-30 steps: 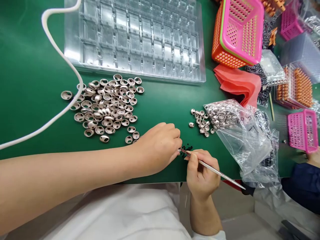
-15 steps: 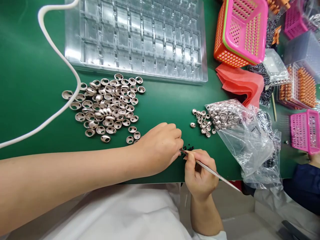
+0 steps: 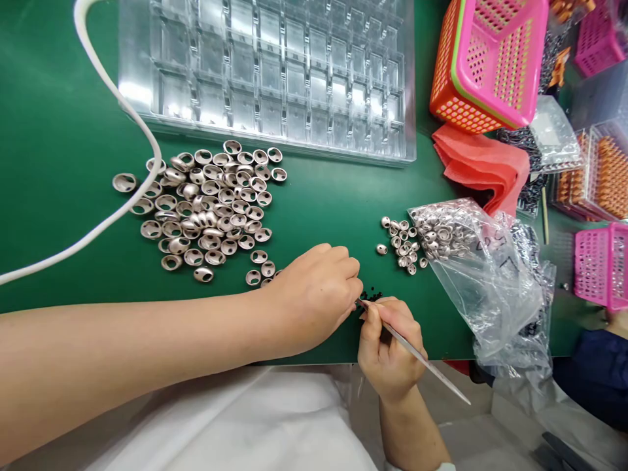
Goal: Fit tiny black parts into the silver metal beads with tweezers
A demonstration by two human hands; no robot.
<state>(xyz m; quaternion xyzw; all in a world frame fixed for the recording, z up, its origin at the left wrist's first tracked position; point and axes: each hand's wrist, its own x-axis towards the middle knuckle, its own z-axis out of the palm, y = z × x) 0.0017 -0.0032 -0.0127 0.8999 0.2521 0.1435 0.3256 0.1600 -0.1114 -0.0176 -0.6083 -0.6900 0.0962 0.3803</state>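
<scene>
My left hand (image 3: 318, 297) is closed, knuckles up, its fingertips curled under; what it holds, if anything, is hidden. In a pen grip, my right hand (image 3: 392, 347) holds a slim, flat metal tool (image 3: 432, 369) that tapers at its outer end. The tool's other tip meets my left fingertips. Just behind that meeting point lie several tiny black pieces (image 3: 371, 296) on the green table. Left of my left hand spreads a heap of silvery ring-like metal parts with holes (image 3: 210, 203). Smaller silvery parts (image 3: 405, 248) lie beyond my right hand, by the mouth of a clear plastic bag (image 3: 471, 281).
A clear compartment tray (image 3: 275, 78) spans the back. A white cable (image 3: 118, 98) crosses the left side over the heap's edge. At right stand stacked pink and orange baskets (image 3: 490, 65), a red cloth (image 3: 485, 163), a pink basket (image 3: 601, 268) and another person's dark sleeve (image 3: 596, 373).
The view has shifted slightly. Both hands stay together at the tool's tip, and the tool's outer end has tilted a little lower.
</scene>
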